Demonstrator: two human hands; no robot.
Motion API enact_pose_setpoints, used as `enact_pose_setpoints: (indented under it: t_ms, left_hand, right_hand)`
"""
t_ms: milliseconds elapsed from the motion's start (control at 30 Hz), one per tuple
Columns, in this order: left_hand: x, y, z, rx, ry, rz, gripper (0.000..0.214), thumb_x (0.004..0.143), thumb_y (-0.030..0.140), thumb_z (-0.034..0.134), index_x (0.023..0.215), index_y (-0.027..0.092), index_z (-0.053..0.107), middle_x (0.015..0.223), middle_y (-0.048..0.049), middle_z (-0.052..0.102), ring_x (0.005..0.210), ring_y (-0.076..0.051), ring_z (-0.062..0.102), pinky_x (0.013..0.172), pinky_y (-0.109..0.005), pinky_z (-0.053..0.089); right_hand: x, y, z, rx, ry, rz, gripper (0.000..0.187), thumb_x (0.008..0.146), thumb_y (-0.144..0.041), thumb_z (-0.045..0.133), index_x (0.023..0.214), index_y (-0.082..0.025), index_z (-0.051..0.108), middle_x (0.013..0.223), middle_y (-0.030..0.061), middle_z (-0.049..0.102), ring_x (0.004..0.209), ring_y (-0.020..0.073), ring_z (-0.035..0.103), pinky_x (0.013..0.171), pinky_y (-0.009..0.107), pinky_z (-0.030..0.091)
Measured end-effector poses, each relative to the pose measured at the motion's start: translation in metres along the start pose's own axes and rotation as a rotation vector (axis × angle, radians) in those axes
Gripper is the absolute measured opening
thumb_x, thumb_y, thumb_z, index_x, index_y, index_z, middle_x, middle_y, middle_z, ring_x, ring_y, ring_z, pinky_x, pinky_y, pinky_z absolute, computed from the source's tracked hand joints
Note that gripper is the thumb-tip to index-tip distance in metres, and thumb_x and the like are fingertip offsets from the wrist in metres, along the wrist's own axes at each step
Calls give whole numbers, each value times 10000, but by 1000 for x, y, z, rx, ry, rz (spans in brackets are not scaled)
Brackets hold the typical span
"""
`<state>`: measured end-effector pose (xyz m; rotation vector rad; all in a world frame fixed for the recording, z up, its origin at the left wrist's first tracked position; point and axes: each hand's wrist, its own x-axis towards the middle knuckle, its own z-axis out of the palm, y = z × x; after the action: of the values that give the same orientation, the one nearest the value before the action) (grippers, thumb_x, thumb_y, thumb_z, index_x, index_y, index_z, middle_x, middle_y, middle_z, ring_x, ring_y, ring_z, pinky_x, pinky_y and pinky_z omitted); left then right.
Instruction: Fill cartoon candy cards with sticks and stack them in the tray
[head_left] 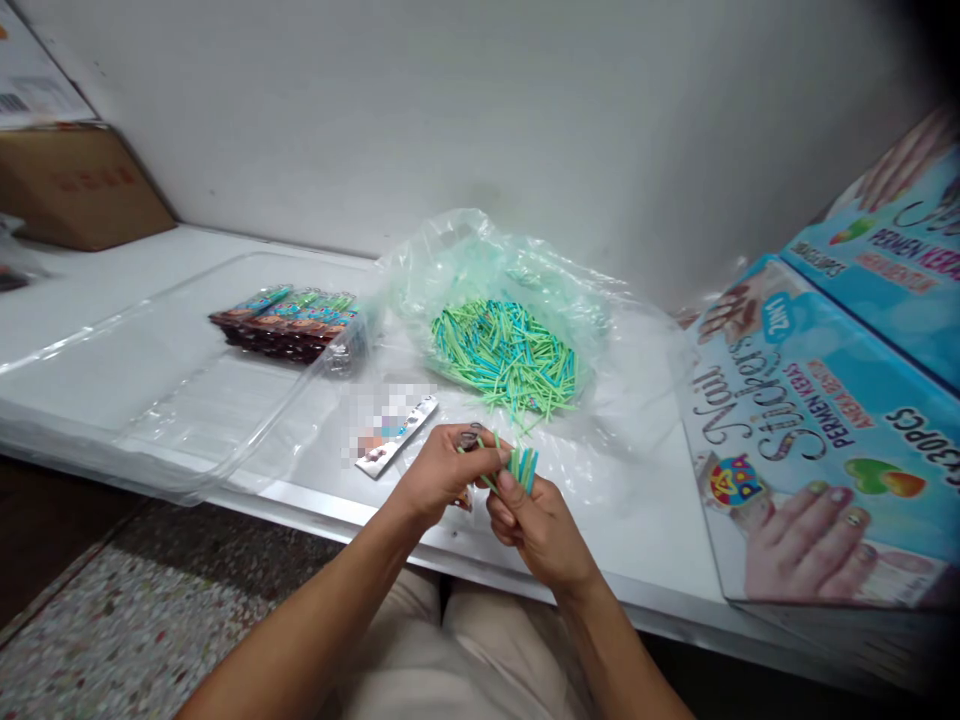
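My right hand (pixel 541 528) is closed around a small bundle of thin green and blue sticks (pixel 523 468), their ends standing up past the thumb. Close against it, my left hand (pixel 439 470) pinches a green stick (pixel 487 483). A shiny clear wrapper end (pixel 470 434) and a dark brown packet edge (pixel 463 499) show at the left hand's fingers; most of that packet is hidden. Beyond both hands, an open clear plastic bag (pixel 469 235) spills a heap of green and blue sticks (pixel 506 355). A flat printed sachet (pixel 397 437) lies left of the bag, partly blurred.
Stacked brown packets with green and blue sticks (pixel 289 325) sit in a clear plastic tray (pixel 247 470) on the left of the white table (pixel 637 540). Printed "Nail Stickers" boxes (pixel 810 420) stand at right. A cardboard box (pixel 82 190) is at far left, and a wall (pixel 480 110) rises behind.
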<state>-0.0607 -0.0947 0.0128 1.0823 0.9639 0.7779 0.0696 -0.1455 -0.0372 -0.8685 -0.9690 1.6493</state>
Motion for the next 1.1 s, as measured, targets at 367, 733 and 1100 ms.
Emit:
enact_pose_setpoints:
  t_ms: [367, 733, 1100]
  left_hand:
    - [-1, -2, 0, 72, 41, 85, 78, 642, 238, 560, 659, 168, 590, 590, 24, 496, 571, -111, 490, 484, -193, 366]
    - [-4, 2, 6, 94, 24, 98, 165, 643, 307, 642, 622, 151, 595, 543, 17, 524, 513, -100, 465, 446, -197, 349]
    - [-5, 1, 8, 73, 9, 37, 174, 647, 264, 584, 753, 139, 643, 579, 30, 503, 501, -79, 420, 436, -183, 320]
  right_hand:
    - [-2, 0, -1, -65, 10, 6, 431, 881, -523, 532, 628, -187, 434, 525, -71, 357, 424, 52, 264, 419, 224, 191]
    - [-4, -2, -2, -214, 17, -38, 440, 895, -510, 514, 604, -189, 438, 518, -61, 353, 432, 65, 299, 431, 243, 215]
    - [-6, 5, -6, -24, -99, 0, 442, 922, -479, 497, 607, -174, 440, 510, -71, 329, 424, 49, 266, 422, 231, 184]
